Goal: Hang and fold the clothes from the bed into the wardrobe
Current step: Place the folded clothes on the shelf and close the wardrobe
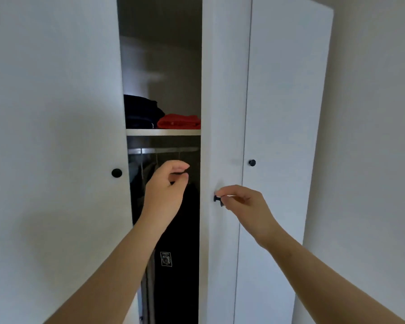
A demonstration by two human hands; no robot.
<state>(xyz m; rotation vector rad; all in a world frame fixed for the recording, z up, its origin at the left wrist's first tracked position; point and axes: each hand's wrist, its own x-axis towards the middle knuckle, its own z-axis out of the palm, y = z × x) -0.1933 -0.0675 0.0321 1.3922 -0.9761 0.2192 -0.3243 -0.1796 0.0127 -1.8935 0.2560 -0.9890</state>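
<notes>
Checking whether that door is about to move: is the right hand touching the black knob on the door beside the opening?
Touching. The head view shows the right hand pinching the black knob between its fingertips, with no gap visible.

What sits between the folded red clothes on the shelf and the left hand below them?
In the head view, the pale shelf board and, under it, the silver hanging rail lie between the folded red clothes and the left hand.

Bare forearms point(117, 258), bare hands point(166, 190)
</notes>
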